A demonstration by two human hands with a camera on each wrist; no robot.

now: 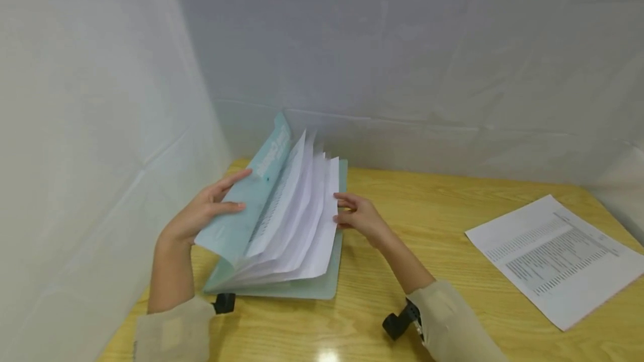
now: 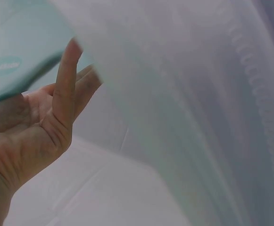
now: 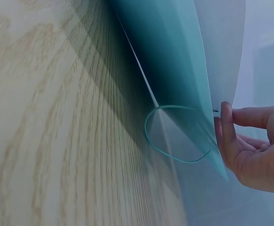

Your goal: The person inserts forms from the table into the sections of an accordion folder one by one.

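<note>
My left hand (image 1: 201, 212) is propping up the teal folder cover (image 1: 251, 200) with straight fingers, while my right hand (image 1: 358, 217) is pinching the page edges (image 1: 329, 205). The folder is lying on the bench (image 1: 443, 239); the pages look light, floppy and slippery, so I'd be gripping near the spine.

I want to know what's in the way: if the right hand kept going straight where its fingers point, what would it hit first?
The right hand points left, toward the fanned white pages of the teal folder. Its fingertips already sit at the page edges, so it would probably meet those pages first, though the exact contact is hard to judge.
</note>
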